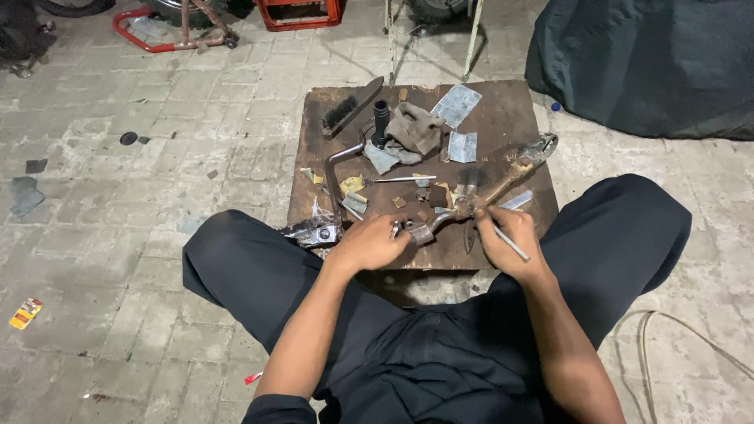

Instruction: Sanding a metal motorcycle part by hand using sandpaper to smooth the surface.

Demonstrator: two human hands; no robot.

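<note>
Head view looks down on a person sitting on a brick floor [157, 196] with a low brown wooden desk [510, 110] between the knees. At the desk's near edge lies a rusty metal lever part [479, 200], running from a clamp ring close to the near edge up toward the right edge, where its wider silver end rests. The left hand [373, 245] is curled over the clamp end of this part, fingers closed around it and pressing it to the desk. The right hand [506, 239] grips a thin metal rod [510, 243] like a pencil, its tip touching the lever part near its middle.

Near the desk's near left corner lies a small shiny metal fitting [314, 234], partly over the edge. A bent metal bar [338, 169] runs along the left side, ending at a black rubber grip [381, 122] standing upright toward the far side. A black-bristled brush [349, 106] lies at the far left corner. A crumpled brown rag [416, 129] sits in the middle of the far half, with grey sandpaper sheets [457, 106] beside it toward the far edge. Small torn scraps are scattered about the middle. Beyond the right far corner, a dark cover [644, 63] drapes something large.
</note>
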